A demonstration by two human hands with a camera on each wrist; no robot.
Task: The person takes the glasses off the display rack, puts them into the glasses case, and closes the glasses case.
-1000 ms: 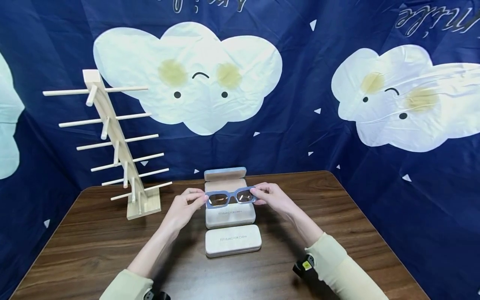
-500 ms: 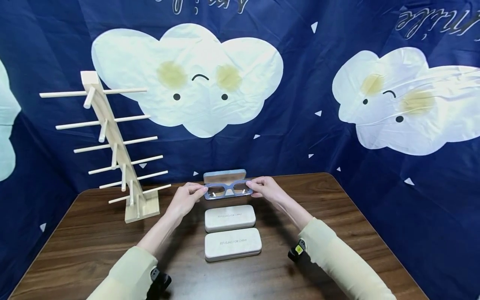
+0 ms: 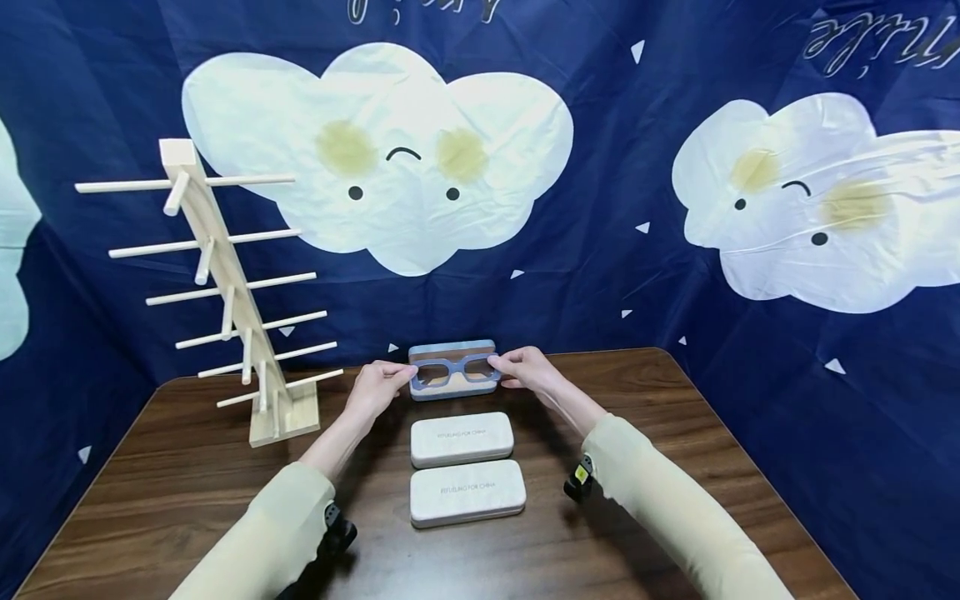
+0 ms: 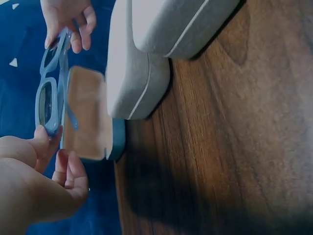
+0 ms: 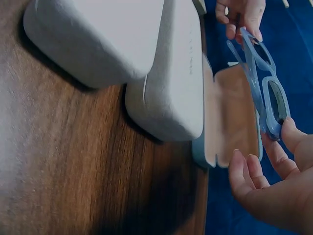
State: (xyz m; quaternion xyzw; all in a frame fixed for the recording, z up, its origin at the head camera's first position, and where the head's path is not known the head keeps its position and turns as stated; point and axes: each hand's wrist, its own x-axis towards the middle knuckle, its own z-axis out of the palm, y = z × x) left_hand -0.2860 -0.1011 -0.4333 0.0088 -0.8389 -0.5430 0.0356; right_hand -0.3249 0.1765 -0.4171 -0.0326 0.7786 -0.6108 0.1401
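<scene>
Blue-framed sunglasses [image 3: 456,367] with dark lenses are held level by both hands, one at each end. My left hand [image 3: 375,390] pinches the left end between thumb and fingers. At the right end, my right hand [image 3: 534,371] grips the frame the same way. The temples look folded along the back of the frame in the wrist views. Just behind and below the sunglasses lies an opened blue glasses case [image 3: 452,345] with a tan lining [image 4: 85,112]. The sunglasses appear slightly above that lining, apart from it.
Two closed off-white glasses cases, one nearer [image 3: 468,493] and one farther [image 3: 461,439], lie in front of the opened one. A wooden display rack [image 3: 232,292] with several pegs stands at the left. Blue cloud-patterned cloth hangs behind the wooden table [image 3: 615,400].
Both hands have carried the sunglasses away from me, from over the farther off-white case to over the opened blue case. Their grip stays the same.
</scene>
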